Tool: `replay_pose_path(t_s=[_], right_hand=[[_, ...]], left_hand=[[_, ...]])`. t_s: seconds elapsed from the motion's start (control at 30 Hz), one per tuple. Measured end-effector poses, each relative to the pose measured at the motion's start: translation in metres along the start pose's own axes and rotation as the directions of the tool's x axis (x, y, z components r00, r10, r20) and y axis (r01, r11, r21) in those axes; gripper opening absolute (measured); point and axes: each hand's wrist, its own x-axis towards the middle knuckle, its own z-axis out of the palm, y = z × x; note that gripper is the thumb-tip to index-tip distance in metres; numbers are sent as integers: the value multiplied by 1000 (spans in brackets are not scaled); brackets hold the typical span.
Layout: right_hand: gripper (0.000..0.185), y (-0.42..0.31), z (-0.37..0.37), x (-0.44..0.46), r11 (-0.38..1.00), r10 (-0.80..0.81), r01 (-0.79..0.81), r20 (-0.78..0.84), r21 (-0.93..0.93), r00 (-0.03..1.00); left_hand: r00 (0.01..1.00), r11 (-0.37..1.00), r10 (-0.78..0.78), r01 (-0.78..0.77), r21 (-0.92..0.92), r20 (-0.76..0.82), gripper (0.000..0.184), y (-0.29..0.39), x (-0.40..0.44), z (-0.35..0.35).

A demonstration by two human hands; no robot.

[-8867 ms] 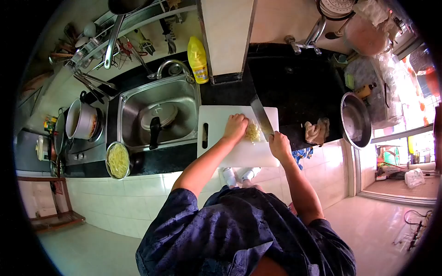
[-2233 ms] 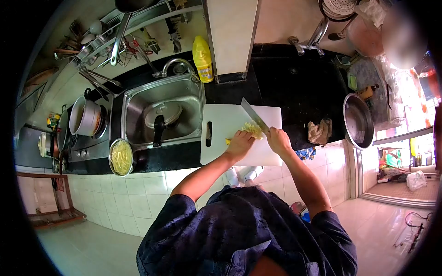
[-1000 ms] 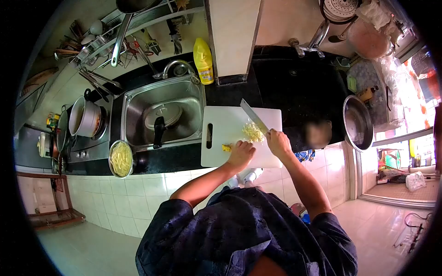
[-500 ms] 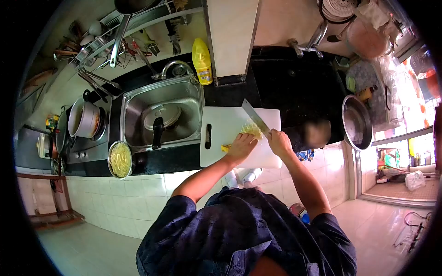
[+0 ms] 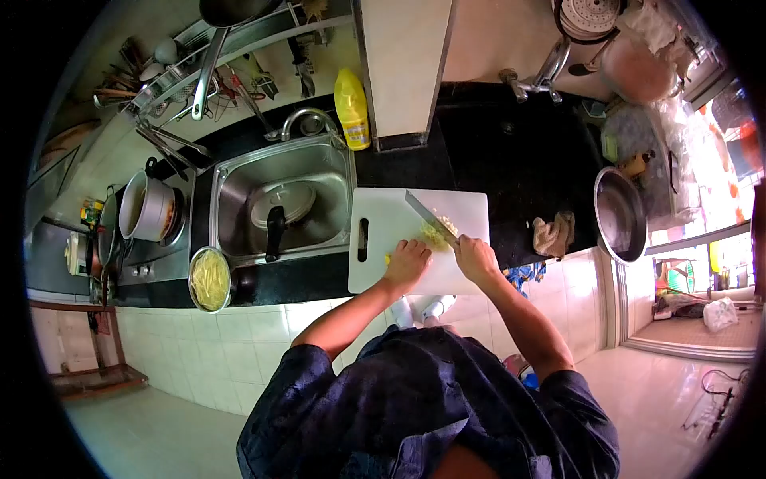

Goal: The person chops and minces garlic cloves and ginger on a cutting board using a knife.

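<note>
A white cutting board (image 5: 383,217) lies on the black counter. On it is a small heap of pale yellow chopped pieces (image 5: 436,235). My right hand (image 5: 475,259) is closed round the handle of a knife (image 5: 426,211), whose blade slants up and left across the heap. Just left of the heap, my left hand (image 5: 409,263) rests on the board with its fingers curled; whatever may be under them is hidden. A bit of something yellow (image 5: 388,259) shows at that hand's left edge.
Left of the board is a steel sink (image 5: 231,191) with a lid and a black handle in it. A bowl of pale strips (image 5: 210,279) stands at the counter's front edge. To the right are a cloth (image 5: 553,234) and a metal basin (image 5: 620,215). A yellow bottle (image 5: 351,110) stands behind.
My left hand has drawn back off the heap, down and left. The knife has shifted left and now lies across the heap, and my right hand has moved slightly left and down.
</note>
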Motion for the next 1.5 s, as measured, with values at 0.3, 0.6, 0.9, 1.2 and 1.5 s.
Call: replay_pose_path(t_s=[0.3, 0.6, 0.9, 1.2, 1.5], right_hand=[[37, -5, -7, 3, 999, 29, -29, -15, 30, 999], [34, 8, -2, 14, 999, 33, -33, -43, -11, 999], [35, 0, 0, 5, 999, 33, -34, 6, 32, 999], [34, -2, 2, 6, 999, 27, -27, 3, 34, 1000], [33, 10, -6, 17, 998, 56, -56, -15, -23, 998]], left_hand=[[996, 995, -82, 83, 47, -32, 13, 0, 20, 17], [984, 984, -180, 180, 12, 19, 16, -5, 25, 7], [985, 985, -168, 169, 23, -30, 12, -21, -3, 0], [977, 979, -205, 203, 34, 58, 15, -23, -8, -6], [979, 978, -204, 205, 30, -27, 13, -19, 31, -3]])
